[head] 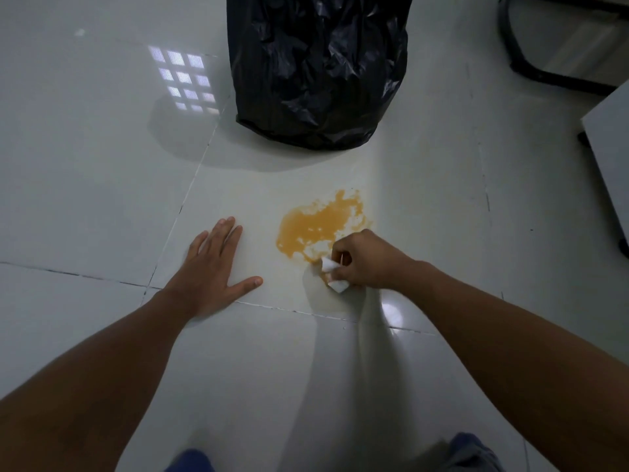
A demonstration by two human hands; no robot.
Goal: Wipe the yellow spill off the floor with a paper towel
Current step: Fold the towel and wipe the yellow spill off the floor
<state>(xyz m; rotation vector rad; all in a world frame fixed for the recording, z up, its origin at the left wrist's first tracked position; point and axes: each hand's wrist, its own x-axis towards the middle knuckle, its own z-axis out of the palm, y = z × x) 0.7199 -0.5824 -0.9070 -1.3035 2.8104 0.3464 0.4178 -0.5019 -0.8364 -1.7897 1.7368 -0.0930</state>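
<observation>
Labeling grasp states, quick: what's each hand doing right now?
Left hand: open, flat on the glossy white tile floor, holding nothing.
Right hand: closed on a small crumpled white paper towel.

Spill [320, 226] on floor [102, 165], frame centre. Bin bag [316, 69] behind it, top centre. Left hand [211, 267] flat on floor, left of spill. Right hand [367, 260] with paper towel [335, 275] at spill's lower right edge. Furniture [609, 172], probably a cabinet, right edge.

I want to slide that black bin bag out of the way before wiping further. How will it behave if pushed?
The black bin bag looks thin and crinkled, so it would probably dent rather than move as one piece. It stands upright and full, so it may be heavy or lining a bin. On the glossy floor it would likely slide easily.
</observation>
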